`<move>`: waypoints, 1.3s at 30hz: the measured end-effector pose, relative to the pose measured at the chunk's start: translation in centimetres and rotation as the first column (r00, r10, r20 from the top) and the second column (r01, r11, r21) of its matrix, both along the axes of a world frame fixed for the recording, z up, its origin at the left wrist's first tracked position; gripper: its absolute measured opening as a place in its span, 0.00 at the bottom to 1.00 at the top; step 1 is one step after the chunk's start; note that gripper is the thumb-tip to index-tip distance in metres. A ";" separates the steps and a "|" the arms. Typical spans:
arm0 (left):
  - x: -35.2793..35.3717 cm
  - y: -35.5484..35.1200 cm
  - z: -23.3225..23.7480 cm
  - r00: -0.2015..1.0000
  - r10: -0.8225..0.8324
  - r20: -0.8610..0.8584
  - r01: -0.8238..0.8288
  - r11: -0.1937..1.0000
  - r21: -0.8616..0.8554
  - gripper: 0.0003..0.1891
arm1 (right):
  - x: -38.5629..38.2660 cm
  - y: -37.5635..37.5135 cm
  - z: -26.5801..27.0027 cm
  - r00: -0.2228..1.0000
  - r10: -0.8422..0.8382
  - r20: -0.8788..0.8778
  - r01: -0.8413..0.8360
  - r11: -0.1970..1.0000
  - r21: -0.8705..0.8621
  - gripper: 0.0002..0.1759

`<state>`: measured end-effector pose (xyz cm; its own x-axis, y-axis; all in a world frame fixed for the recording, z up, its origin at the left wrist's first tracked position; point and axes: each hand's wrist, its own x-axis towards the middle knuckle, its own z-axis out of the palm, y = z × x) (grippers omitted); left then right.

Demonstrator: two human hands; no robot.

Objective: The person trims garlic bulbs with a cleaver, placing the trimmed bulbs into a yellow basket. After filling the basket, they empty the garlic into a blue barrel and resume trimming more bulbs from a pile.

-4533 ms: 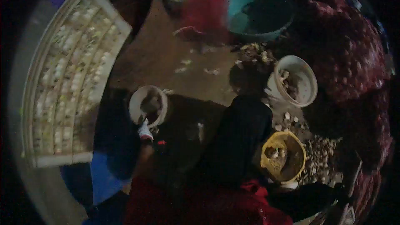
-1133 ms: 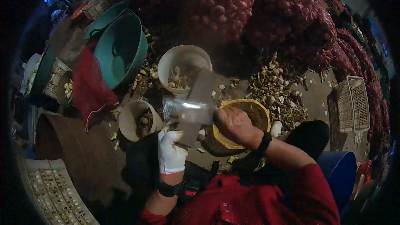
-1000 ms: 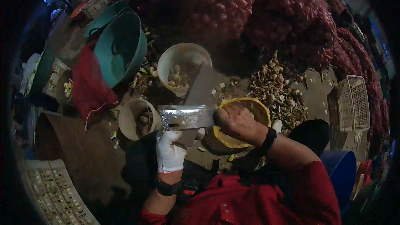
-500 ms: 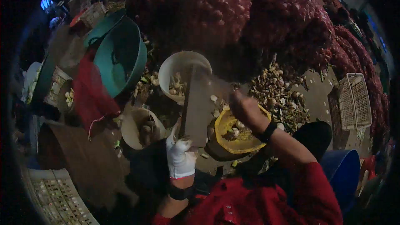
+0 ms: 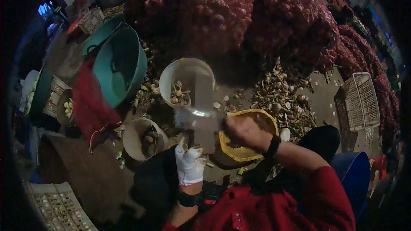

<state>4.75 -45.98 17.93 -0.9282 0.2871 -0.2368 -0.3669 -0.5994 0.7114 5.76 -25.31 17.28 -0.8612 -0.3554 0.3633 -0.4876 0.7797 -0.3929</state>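
My right hand is closed on the handle of a broad-bladed knife. Its blurred blade, with a bright glint, crosses a narrow upright board. My left hand, in a white glove, is curled at the board's near end. Something small may be between its fingers, but I cannot make it out. Beneath my right forearm is a yellow basin, its contents partly hidden. Beyond the board stands a white bucket holding pale bulbs or trimmings. A smaller pale bucket is left of my gloved hand.
Large red mesh sacks of bulbs rise ahead. A heap of bulbs and trimmings lies right of the board. Teal tubs and a red mesh bag are left; a white crate and blue tub are right.
My right hand and the knife have come down and toward the board's near end; the blade now crosses the board. My left hand has shifted slightly right. The view has moved a little.
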 end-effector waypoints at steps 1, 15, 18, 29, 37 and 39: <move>0.2 -0.4 -0.2 0.999 -0.050 0.015 0.049 0.998 0.050 0.25 | 0.7 -0.7 1.0 0.995 0.004 0.101 0.001 0.999 -0.054 0.11; 1.0 1.6 -0.4 0.987 0.159 -0.017 -0.158 0.985 0.067 0.32 | 1.5 -1.1 -1.2 0.997 0.050 0.064 -0.049 0.999 -0.016 0.10; 0.8 0.2 -1.1 0.995 -0.024 0.101 0.027 0.999 -0.026 0.30 | -0.1 1.9 -1.8 0.983 -0.025 0.183 0.041 0.996 -0.084 0.13; 0.0 1.8 -2.7 0.995 0.013 0.095 -0.031 0.983 0.184 0.26 | 2.1 0.1 -0.4 0.969 0.176 0.172 -0.198 0.973 0.118 0.10; 0.0 0.9 1.4 0.971 -0.215 -0.107 0.214 0.977 -0.021 0.33 | 1.8 2.2 5.3 0.464 0.429 0.775 0.509 0.587 -0.630 0.13; 2.0 0.2 3.2 0.969 -0.214 -0.120 0.194 0.968 -0.161 0.18 | 1.6 4.1 3.5 0.361 0.575 0.734 0.532 0.520 -0.669 0.11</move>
